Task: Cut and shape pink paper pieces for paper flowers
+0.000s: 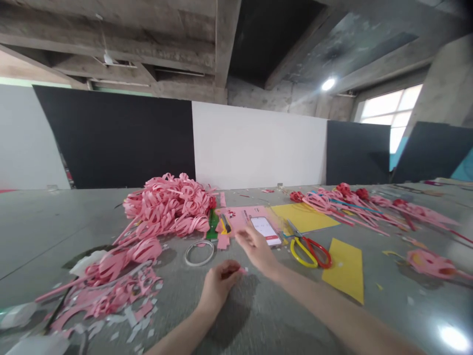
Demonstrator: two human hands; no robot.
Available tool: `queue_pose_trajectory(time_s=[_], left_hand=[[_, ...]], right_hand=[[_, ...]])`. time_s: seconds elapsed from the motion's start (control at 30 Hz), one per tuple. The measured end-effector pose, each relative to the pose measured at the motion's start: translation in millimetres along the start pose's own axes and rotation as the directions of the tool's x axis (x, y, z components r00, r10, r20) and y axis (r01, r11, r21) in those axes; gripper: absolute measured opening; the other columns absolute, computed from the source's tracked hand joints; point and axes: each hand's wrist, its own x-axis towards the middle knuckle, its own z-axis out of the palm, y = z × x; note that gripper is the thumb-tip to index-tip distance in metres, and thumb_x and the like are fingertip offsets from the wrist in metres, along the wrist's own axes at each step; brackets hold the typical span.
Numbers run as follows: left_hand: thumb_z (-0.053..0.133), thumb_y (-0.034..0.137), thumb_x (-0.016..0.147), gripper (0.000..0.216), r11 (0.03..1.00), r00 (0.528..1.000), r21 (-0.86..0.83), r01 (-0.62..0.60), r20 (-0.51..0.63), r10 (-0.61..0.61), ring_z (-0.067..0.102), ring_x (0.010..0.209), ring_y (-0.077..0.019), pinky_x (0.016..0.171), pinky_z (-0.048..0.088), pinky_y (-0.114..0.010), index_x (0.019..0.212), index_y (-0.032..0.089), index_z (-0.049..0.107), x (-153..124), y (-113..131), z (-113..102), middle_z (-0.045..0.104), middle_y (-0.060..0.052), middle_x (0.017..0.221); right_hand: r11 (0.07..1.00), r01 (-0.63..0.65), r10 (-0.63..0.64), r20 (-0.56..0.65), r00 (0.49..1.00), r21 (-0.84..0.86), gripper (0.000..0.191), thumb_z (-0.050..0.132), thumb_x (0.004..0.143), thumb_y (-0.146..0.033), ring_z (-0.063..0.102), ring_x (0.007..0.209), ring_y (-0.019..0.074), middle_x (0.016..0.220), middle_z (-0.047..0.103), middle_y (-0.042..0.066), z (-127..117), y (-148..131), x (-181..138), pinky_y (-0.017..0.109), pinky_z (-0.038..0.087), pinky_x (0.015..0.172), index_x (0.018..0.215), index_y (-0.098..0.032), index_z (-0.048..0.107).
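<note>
L hand (pixel 217 286): thumb + index pinched on a small pink piece (pixel 243 270) poking out at the fingertips, low over the grey tabletop (pixel 166 305). R hand (pixel 258 252) a bit farther out, to the right of L fingers — half-curled, can't tell if gripping anything. Phone (pixel 264 228) just right of R fingertips; cutter (pixel 226 225) w/ yellow body ahead-left of them. Silver ring (pixel 186 255) left of L fingers. Scissors (pixel 303 239) right of R fingers, red + yellow handles. Big pink strip pile (pixel 166 203) beyond L fingers, off left.
</note>
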Motion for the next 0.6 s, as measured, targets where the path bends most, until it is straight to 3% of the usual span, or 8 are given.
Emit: queue_pose_trajectory(time_s=[0.07,0.1,0.3,0.6], left_hand=[[0.060,0.031,0.062,0.022,1.000,1.000,-0.024,0.015,-0.012,-0.015,0.058,0.065,-0.0169,0.059,0.041,-0.024,0.075,0.013,0.061,0,0,-1,0.065,-0.005,0.069],[0.060,0.030,0.062,0.022,0.999,1.000,-0.025,0.022,-0.018,-0.022,0.059,0.068,-0.0177,0.060,0.042,-0.024,0.076,0.013,0.061,0,1,-2,0.066,-0.005,0.071],[0.062,0.027,0.060,0.019,1.000,1.000,0.012,0.002,-0.001,-0.002,0.062,0.073,-0.0202,0.068,0.044,-0.027,0.075,0.015,0.064,-2,3,-2,0.068,-0.005,0.073],[0.062,0.024,0.061,0.019,0.997,1.000,0.073,0.027,0.006,-0.028,0.060,0.070,-0.0195,0.062,0.042,-0.025,0.076,0.013,0.062,-4,3,-1,0.067,-0.005,0.071]], right_hand=[[0.975,-0.197,0.200,-0.016,0.980,0.100,0.015,0.047,0.077,-0.028,0.055,0.079,0.0141,0.084,0.058,0.005,-4,24,-20,0.025,0.045,0.069,0.084,-0.017,0.053],[0.961,-0.241,0.241,0.015,0.970,0.136,0.013,0.050,0.074,-0.026,0.056,0.078,0.0143,0.083,0.058,0.005,-4,32,-29,0.026,0.044,0.071,0.083,-0.016,0.053],[0.949,-0.244,0.194,0.239,0.951,0.202,0.019,0.056,0.072,-0.028,0.056,0.075,0.0142,0.080,0.060,0.003,-3,39,-60,0.026,0.044,0.069,0.087,-0.016,0.056],[0.940,-0.268,0.227,0.199,0.953,0.211,0.016,0.058,0.071,-0.030,0.054,0.058,0.0112,0.062,0.060,0.000,-4,46,-59,0.021,0.042,0.056,0.074,-0.015,0.061]])
